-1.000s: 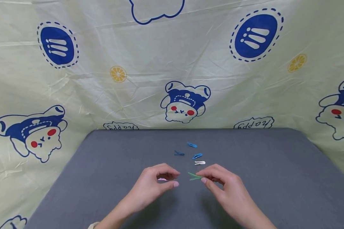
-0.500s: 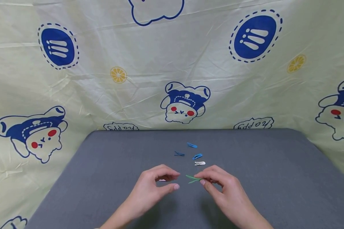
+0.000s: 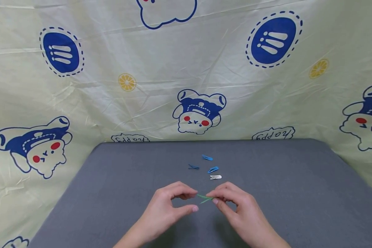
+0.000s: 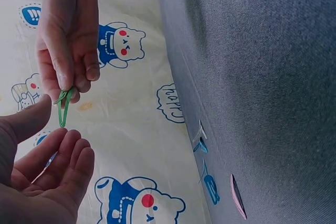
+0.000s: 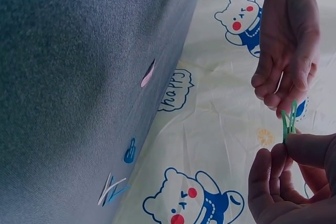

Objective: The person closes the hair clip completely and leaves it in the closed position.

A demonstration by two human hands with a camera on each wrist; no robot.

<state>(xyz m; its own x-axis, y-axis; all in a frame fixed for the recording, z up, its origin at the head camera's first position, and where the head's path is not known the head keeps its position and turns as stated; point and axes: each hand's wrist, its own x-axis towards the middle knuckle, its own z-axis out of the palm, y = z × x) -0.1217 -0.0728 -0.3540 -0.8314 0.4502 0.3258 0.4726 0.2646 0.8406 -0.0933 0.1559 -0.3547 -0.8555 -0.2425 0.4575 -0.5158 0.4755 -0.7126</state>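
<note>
In the head view a green snap hair clip (image 3: 206,198) hangs above the table, its two arms spread apart toward the left. My right hand (image 3: 241,208) pinches its closed end between thumb and fingers. My left hand (image 3: 167,206) holds nothing, thumb and fingers parted around the clip's spread end. One clip tip meets or nearly meets the left fingertips; contact is uncertain. The left wrist view shows the clip (image 4: 64,109) between both hands. A pink hair clip (image 4: 238,196) lies on the table, hidden behind my left hand in the head view.
Beyond my hands, a white hair clip (image 3: 215,177), two blue hair clips, one nearer (image 3: 213,169) and one farther (image 3: 207,157), and a dark blue hair clip (image 3: 193,166) lie on the grey table (image 3: 117,186). A printed curtain (image 3: 161,62) hangs behind.
Right hand and green clip have moved left and slightly nearer the person. The left hand has shifted slightly right, so the gap between them has narrowed. The pink clip has become hidden in the head view.
</note>
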